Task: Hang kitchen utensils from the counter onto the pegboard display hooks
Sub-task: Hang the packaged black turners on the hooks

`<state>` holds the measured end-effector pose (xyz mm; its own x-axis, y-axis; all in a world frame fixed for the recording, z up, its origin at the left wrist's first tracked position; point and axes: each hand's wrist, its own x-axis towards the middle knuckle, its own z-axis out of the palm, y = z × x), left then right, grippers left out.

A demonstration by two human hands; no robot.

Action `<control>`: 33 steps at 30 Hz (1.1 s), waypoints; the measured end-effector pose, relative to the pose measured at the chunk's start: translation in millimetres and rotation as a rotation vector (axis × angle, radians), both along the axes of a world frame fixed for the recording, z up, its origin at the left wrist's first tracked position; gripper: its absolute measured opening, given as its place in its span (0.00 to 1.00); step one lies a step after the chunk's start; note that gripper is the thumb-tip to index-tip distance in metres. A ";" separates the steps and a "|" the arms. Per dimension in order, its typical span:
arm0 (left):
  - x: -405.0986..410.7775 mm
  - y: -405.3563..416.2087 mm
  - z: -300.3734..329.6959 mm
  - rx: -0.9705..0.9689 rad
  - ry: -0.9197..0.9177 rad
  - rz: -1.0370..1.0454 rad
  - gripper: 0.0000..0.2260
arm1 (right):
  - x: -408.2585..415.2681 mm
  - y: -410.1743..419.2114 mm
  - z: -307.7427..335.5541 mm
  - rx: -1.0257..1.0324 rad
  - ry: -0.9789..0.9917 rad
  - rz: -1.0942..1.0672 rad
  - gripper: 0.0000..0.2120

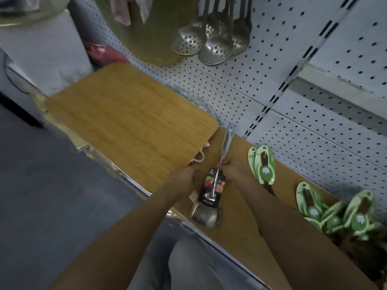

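A steel ladle (pixel 225 141) with a black product card (pixel 212 188) around its stem lies on the wooden counter (pixel 236 225), bowl toward me, handle pointing at the pegboard (pixel 293 65). My right hand (pixel 234 169) pinches the stem just above the card. My left hand (pixel 182 178) holds the card's left edge. Several perforated skimmers (pixel 211 40) hang on the pegboard above.
A large wooden board (pixel 129 120) lies on the counter to the left, overlapping a small white tag. Green packaged utensils (pixel 264 164) lie right of my hands, with a pile of more (pixel 339 212) at the far right. The counter's metal front edge (pixel 134 183) runs diagonally.
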<state>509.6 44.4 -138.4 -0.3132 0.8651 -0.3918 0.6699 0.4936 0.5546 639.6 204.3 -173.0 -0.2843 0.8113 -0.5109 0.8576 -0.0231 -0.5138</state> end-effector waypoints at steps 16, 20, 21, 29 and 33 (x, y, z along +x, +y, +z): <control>75.0 -56.9 231.2 0.163 -0.691 0.155 0.19 | 82.0 -99.8 312.7 0.036 0.407 0.085 0.08; 118.4 -66.5 259.8 0.183 -0.726 0.078 0.12 | 129.3 -114.0 349.2 0.025 0.517 0.003 0.06; 134.9 -69.5 264.8 0.171 -0.733 0.057 0.11 | 146.0 -117.9 357.3 0.043 0.530 -0.032 0.07; 291.9 -76.5 261.4 0.123 -0.718 -0.013 0.15 | 313.5 -136.9 360.7 0.120 0.525 -0.148 0.09; 409.3 -74.5 247.6 0.121 -0.706 -0.055 0.13 | 432.3 -145.7 346.2 0.198 0.526 -0.175 0.06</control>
